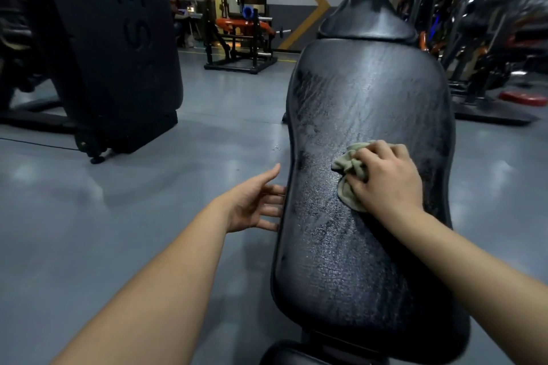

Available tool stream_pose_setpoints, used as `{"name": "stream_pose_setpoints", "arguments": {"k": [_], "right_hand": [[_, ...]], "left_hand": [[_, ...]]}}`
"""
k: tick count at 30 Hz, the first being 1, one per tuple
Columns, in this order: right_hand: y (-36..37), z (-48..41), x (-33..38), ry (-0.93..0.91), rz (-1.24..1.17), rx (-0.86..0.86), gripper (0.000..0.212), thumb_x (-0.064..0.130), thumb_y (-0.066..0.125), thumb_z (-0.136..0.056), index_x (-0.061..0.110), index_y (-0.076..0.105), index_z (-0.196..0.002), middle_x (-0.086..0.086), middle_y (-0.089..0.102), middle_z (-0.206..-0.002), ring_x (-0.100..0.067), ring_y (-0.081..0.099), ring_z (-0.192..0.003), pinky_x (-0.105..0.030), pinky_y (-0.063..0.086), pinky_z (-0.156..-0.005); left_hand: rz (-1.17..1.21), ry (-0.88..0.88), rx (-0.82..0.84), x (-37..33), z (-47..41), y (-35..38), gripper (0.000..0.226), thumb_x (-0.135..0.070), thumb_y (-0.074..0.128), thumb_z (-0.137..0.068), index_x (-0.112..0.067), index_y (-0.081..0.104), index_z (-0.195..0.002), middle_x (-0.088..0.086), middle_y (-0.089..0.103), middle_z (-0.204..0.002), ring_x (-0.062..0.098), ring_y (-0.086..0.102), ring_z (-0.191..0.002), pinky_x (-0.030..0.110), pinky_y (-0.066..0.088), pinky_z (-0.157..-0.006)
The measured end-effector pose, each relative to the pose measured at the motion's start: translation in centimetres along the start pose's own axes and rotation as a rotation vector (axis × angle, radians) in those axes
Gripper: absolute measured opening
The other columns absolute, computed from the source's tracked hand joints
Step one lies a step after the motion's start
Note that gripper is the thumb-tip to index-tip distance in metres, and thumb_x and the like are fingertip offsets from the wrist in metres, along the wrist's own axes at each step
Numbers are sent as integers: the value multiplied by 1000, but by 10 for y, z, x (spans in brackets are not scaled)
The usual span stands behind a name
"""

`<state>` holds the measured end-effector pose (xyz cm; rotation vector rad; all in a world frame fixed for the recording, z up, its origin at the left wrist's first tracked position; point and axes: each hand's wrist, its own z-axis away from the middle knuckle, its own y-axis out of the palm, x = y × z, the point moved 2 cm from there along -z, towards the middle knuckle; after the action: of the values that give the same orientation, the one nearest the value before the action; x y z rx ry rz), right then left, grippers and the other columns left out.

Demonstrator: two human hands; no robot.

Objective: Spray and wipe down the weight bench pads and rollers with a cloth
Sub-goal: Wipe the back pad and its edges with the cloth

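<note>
The long bench pad (364,104) is seen lengthwise in the right half of the view, running away from the camera. It is covered in black, grained vinyl, is waisted near its middle and is rounded at both ends. Wet, glossy streaks are visible over its far half, while the near half appears matte and pebbled. A smaller, rounded black pad (367,21) is located just beyond its far end. A crumpled, soft olive-beige cloth (350,167) is pressed onto the pad near the waist and is gripped under the curled fingers of the right hand (388,178). The left hand (252,204) is held flat with fingers straight and spread, its fingertips touching the pad's left edge. The pad is surrounded by smooth, reflective grey floor (148,216). A black moulded machine housing (118,38) with embossed letters stands at left.
</note>
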<state>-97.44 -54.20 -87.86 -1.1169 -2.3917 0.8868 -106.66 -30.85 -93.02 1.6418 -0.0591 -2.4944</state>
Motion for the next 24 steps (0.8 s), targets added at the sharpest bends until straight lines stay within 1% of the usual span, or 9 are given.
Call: {"name": "stream_pose_setpoints", "arguments": {"k": [3, 6, 7, 9, 12, 15, 19, 22, 24], "right_hand": [[10, 0, 48, -91, -92, 7, 25, 29, 73, -74, 19, 73, -98, -6, 66, -106, -37, 58, -98, -41, 50, -83], [19, -2, 74, -320, -273, 132, 26, 34, 67, -78, 21, 74, -99, -1, 67, -109, -32, 58, -107, -40, 53, -91], [19, -10, 68, -315, -315, 180, 28, 37, 66, -78, 21, 74, -99, 0, 66, -110, -31, 57, -109, -42, 53, -90], [17, -26, 37, -151, -318, 180, 28, 37, 71, -79, 19, 75, -100, -2, 64, -111, -32, 54, -108, -47, 53, -89], [9, -40, -5, 156, -206, 101, 33, 37, 77, -82, 18, 74, -108, -6, 60, -118, -34, 46, -117, -47, 49, -95], [11, -32, 12, 200, -91, 87, 31, 36, 71, -86, 18, 72, -110, -10, 60, -122, -38, 46, -121, -46, 48, -94], [8, 4, 66, -113, -163, 0, 25, 31, 71, -77, 20, 74, -100, -5, 68, -114, -39, 58, -104, -42, 53, -84], [4, 27, 92, -413, -366, 45, 20, 33, 65, -81, 23, 75, -95, 3, 69, -111, -31, 57, -101, -36, 50, -91], [4, 19, 81, -500, -337, 89, 25, 34, 62, -83, 21, 77, -98, 2, 69, -111, -28, 56, -105, -34, 49, -94]], "left_hand": [[-49, 21, 14, -3, 6, 2, 56, -66, 48, -96, -18, 67, -119, 4, 70, -110, 21, 68, -98, 38, 61, -78], [-52, 33, -4, 1, 8, 6, 42, -55, 54, -98, -20, 65, -120, 5, 67, -108, 18, 68, -91, 37, 60, -72], [-57, 33, -3, 2, 7, 5, 43, -55, 56, -97, -20, 64, -121, 5, 67, -110, 19, 67, -94, 37, 61, -73], [-69, 28, 13, 5, 5, 6, 47, -61, 57, -95, -22, 64, -120, 4, 69, -110, 20, 68, -98, 39, 62, -81], [-93, 25, 20, 3, 5, 3, 48, -62, 56, -95, -22, 65, -119, 3, 72, -106, 19, 69, -94, 42, 61, -86], [-162, -3, 31, 4, 9, -6, 57, -63, 56, -95, -18, 65, -129, 8, 70, -113, 25, 70, -95, 51, 60, -89], [-315, -90, 111, 8, 20, -9, 59, -65, 46, -98, -22, 60, -136, 10, 68, -123, 30, 75, -88, 43, 63, -68], [-318, -90, 106, 7, 24, -10, 41, -46, 44, -106, -20, 60, -133, 9, 66, -122, 30, 76, -84, 42, 64, -68], [-320, -81, 102, 5, 26, -10, 39, -44, 45, -106, -19, 60, -132, 8, 68, -118, 27, 76, -80, 40, 64, -65]]}}
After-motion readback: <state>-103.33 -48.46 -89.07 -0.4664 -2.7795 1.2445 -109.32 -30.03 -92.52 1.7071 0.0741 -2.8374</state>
